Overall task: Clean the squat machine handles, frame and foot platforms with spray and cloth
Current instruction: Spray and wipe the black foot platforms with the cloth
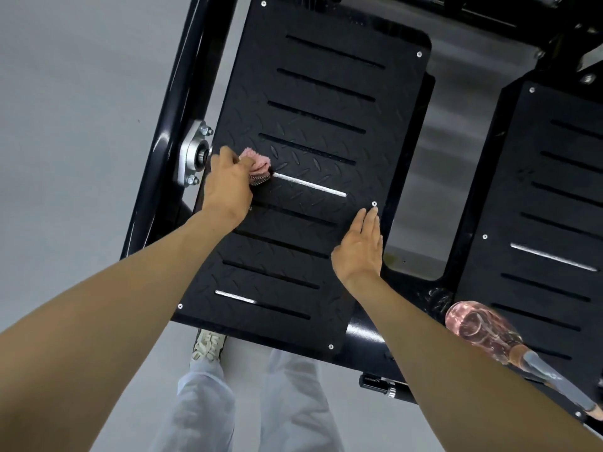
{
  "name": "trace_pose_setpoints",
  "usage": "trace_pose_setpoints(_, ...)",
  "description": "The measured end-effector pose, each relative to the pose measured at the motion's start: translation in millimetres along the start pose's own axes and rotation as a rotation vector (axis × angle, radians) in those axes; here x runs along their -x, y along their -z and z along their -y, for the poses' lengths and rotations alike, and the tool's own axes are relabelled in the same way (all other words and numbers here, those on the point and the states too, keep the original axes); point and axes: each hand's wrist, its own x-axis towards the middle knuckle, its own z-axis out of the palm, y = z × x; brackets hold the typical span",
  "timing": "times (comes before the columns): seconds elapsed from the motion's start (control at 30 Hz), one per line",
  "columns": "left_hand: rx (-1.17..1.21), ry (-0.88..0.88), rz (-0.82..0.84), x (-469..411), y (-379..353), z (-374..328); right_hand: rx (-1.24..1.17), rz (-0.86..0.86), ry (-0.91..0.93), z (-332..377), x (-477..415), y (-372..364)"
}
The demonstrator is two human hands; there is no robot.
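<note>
The left hand (228,184) grips the pink cloth (257,166) on the foot platform (375,102). The right hand (359,249) rests flat and open on it. The pink cloth could snag in a slot (316,117) and slip out.

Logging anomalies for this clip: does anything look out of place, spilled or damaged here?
Only the pink translucent spray bottle: it appears to lie on its side on the right black slotted metal foot platform, not upright. No spill or damage shows. The left hand grips a pink fluffy cloth, as expected.
</note>
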Motion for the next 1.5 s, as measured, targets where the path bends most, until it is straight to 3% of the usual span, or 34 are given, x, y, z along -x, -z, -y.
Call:
trace_pose_setpoints(0.2,0.017,0.166,0.049,2.6,-28.1,-41.4,0.044,-0.009,0.068,-10.7,-28.7,25.1)
trace_pose_setpoints(0.47,0.052,-0.145,0.268,20.3,-50.0,-127.9,0.114,0.081,0.039,-16.8,-47.2,38.4)
trace_pose_setpoints(0.57,0.078,-0.144,0.28,19.1,-49.3,-140.5,0.119,0.092,0.05,-17.0,-45.9,36.3)
trace_pose_setpoints(0.77,-0.342,-0.404,0.216,18.2,-43.7,-111.8,0.256,0.093,0.075,-14.9,-46.9,44.7)
trace_pose_setpoints(1.0,-0.435,-0.305,0.195,-3.9,-15.6,-55.8,0.266,0.127,0.09,-6.0,-50.1,57.3)
trace_pose_setpoints(1.13,-0.403,-0.147,0.185,-10.2,1.2,-18.3,0.329,0.141,0.066,-0.9,-48.4,54.1)
trace_pose_setpoints(1.3,-0.096,0.079,0.234,-28.6,15.5,-7.6,0.3,0.088,0.045,6.1,-48.9,62.2)
trace_pose_setpoints(1.4,0.125,0.13,0.076,-45.3,23.5,-14.6,0.212,0.005,0.044,5.4,-55.0,68.0)
trace_pose_setpoints(1.5,0.109,0.059,-0.019,-60.5,27.0,-21.3,0.128,0.003,0.078,5.8,-72.4,76.1)
